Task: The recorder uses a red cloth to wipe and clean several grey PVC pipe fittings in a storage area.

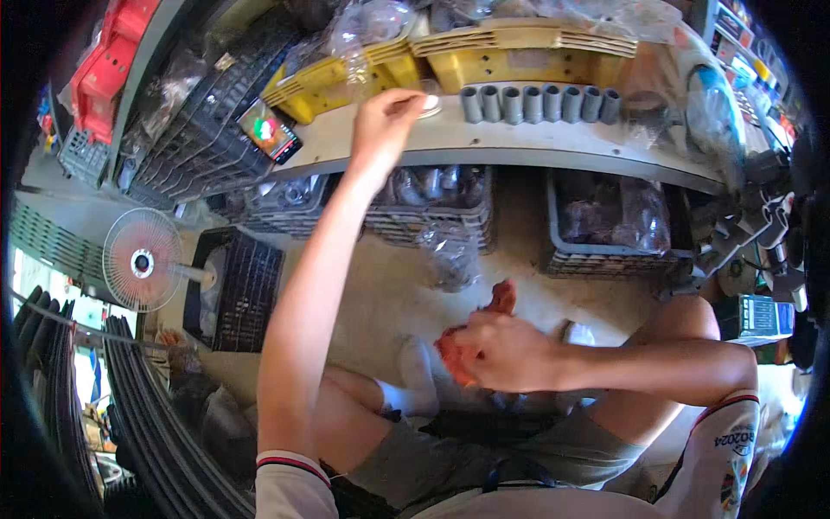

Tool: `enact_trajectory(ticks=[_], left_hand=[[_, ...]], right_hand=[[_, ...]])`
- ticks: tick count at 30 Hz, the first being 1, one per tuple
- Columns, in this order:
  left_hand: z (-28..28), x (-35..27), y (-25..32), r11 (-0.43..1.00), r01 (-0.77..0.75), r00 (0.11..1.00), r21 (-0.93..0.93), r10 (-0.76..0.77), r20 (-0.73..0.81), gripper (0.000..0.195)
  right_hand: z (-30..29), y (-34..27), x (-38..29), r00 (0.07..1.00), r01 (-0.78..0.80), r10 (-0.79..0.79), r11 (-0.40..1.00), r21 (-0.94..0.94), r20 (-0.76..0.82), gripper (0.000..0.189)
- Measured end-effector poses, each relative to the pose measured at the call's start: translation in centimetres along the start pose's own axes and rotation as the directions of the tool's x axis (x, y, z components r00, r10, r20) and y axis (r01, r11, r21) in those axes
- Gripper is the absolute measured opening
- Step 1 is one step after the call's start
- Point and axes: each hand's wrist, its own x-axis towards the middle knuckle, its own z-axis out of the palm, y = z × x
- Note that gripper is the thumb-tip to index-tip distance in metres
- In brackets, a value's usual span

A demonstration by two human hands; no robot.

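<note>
My left hand point(384, 126) reaches up over the white shelf point(454, 133), fingers curled in. Its fingertips are at a small round white thing point(431, 104), perhaps a lid or shallow dish; whether they grip it or only touch it is unclear. To the right, several grey cylindrical sleeves point(512, 106) stand upright in a row on the shelf. Lower down, above my lap, my right hand point(509, 353) clutches a crumpled red-orange cloth point(457, 357), which pokes out on both sides of the fist. Anything inside the cloth is hidden.
Yellow plastic bins point(525, 61) line the shelf's back. A lit phone point(269, 130) leans at its left end. Crates point(603, 246) of bagged parts sit beneath, with a clear bag point(450, 256) hanging between. A fan point(142, 259) and long black strips point(149, 402) are at left.
</note>
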Motion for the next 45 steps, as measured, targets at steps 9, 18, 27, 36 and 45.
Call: enact_trajectory(ticks=[9, 18, 27, 36, 45], left_hand=[[0.7, 6.4, -7.7, 0.901, -0.007, 0.999, 0.434, 0.02, -0.025, 0.019], [0.2, 5.9, -6.9, 0.842, -0.073, 0.994, 0.534, 0.104, -0.029, 0.019], [-0.4, 3.3, -5.4, 0.696, -0.192, 0.981, 0.691, 0.142, 0.129, 0.017], [-1.9, 1.0, -3.5, 0.633, -0.326, 0.945, 0.702, 0.205, 0.254, 0.024], [-1.1, -0.5, -6.3, 0.783, -0.077, 0.997, 0.617, 0.068, 0.039, 0.029]], right_hand=[[1.3, -0.2, 0.2, 0.979, -0.031, 0.037, 0.999, -0.035, 0.199, 0.02], [-0.7, -1.3, -0.2, 0.982, -0.021, 0.014, 0.999, 0.034, 0.19, 0.024], [-1.2, -1.1, -0.6, 0.992, 0.031, -0.033, 0.999, 0.013, 0.123, 0.02], [-3.1, -1.6, 0.2, 0.994, -0.032, 0.025, 0.997, 0.066, 0.105, 0.021], [-4.0, -0.9, 1.4, 1.0, -0.018, 0.018, 1.0, 0.012, -0.01, 0.017]])
